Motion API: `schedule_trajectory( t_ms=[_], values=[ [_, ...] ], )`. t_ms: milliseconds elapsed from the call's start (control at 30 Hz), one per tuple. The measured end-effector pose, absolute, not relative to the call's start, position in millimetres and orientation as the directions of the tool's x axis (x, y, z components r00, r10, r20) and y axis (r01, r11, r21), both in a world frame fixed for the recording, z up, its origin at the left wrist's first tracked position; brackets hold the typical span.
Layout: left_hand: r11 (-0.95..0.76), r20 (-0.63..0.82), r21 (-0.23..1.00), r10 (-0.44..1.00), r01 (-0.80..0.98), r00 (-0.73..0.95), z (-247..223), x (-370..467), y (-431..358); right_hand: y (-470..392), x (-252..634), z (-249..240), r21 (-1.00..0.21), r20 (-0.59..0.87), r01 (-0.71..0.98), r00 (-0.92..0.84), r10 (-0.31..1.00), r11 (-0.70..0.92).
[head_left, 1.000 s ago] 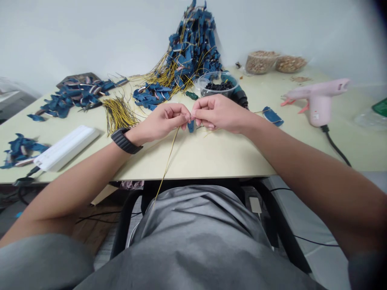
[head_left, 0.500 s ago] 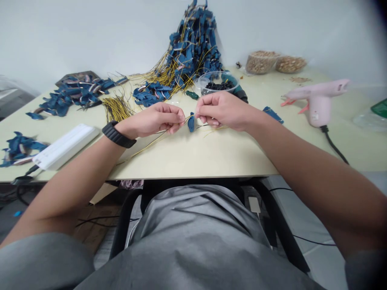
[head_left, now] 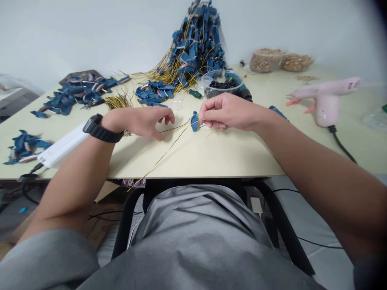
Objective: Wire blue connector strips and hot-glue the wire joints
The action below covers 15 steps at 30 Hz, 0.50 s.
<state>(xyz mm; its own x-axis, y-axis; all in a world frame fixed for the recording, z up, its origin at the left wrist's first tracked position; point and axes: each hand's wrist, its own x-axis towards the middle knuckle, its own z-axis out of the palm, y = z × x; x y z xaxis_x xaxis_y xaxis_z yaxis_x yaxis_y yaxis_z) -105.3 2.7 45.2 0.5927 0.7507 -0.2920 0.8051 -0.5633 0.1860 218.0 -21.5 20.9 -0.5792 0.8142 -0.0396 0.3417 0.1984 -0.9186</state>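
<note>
My right hand [head_left: 226, 112] pinches yellow and black wires at a small blue piece [head_left: 194, 121], which hangs just left of its fingertips. From that piece the thin wires [head_left: 165, 154] run down to the left, past the table's front edge. My left hand [head_left: 148, 121] is open to the left of the piece, its thumb and fingers apart and nothing held between them. Behind my left wrist lies a bundle of yellow wires [head_left: 117, 101], partly hidden by the forearm.
Blue pieces with yellow wires form a tall heap [head_left: 196, 44] at the back. Before it stand a clear tub of black parts [head_left: 223, 84] and a green object [head_left: 195, 94]. A pink glue gun [head_left: 328, 100] is at right, a white box [head_left: 62, 146] at left.
My left hand has let go of the wire, moved left and opened. The wires now trail down toward the front edge. My right hand keeps its pinch.
</note>
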Motion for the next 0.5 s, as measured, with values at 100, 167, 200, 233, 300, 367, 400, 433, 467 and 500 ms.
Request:
schedule_trajectory(
  t_ms=[100, 167, 200, 233, 300, 367, 400, 433, 467, 500],
  values=[
    [-0.558, -0.277, 0.146, 0.769, 0.817, 0.576, 42.0, -105.9, 5.5, -21.4, 218.3, 21.4, -0.906, -0.050, 0.371, -0.576, 0.816, 0.206],
    [-0.559, -0.255, 0.127, 0.780, 0.819, 0.571, 39.6, -107.3, 9.1, -21.8, 218.2, 22.0, -0.896, -0.052, 0.387, -0.578, 0.814, 0.218],
    [-0.557, -0.245, 0.122, 0.785, 0.822, 0.569, 38.3, -108.6, 11.3, -22.1, 218.1, 22.4, -0.892, -0.053, 0.394, -0.580, 0.813, 0.223],
    [-0.554, -0.236, 0.121, 0.790, 0.823, 0.566, 37.3, -110.3, 13.8, -22.5, 218.0, 22.9, -0.887, -0.054, 0.401, -0.581, 0.812, 0.228],
    [-0.550, -0.224, 0.126, 0.795, 0.826, 0.563, 35.9, -114.8, 18.6, -23.3, 217.6, 24.2, -0.875, -0.059, 0.424, -0.574, 0.817, 0.235],
    [-0.551, -0.216, 0.143, 0.793, 0.822, 0.569, 36.0, -119.4, 21.8, -24.0, 217.0, 25.2, -0.857, -0.061, 0.455, -0.555, 0.829, 0.241],
    [-0.556, -0.207, 0.160, 0.789, 0.816, 0.579, 36.4, -120.9, 22.2, -24.2, 216.7, 25.4, -0.849, -0.061, 0.468, -0.545, 0.836, 0.243],
    [-0.563, -0.184, 0.184, 0.785, 0.806, 0.591, 36.8, -121.3, 21.6, -24.1, 216.3, 25.3, -0.845, -0.059, 0.477, -0.535, 0.843, 0.243],
    [-0.571, -0.145, 0.218, 0.783, 0.792, 0.605, 37.1, -120.2, 20.0, -23.9, 215.9, 24.9, -0.845, -0.055, 0.477, -0.526, 0.849, 0.241],
    [-0.577, -0.092, 0.267, 0.782, 0.772, 0.616, 36.8, -117.4, 17.4, -23.5, 215.3, 24.1, -0.850, -0.050, 0.471, -0.517, 0.855, 0.235]
  ],
)
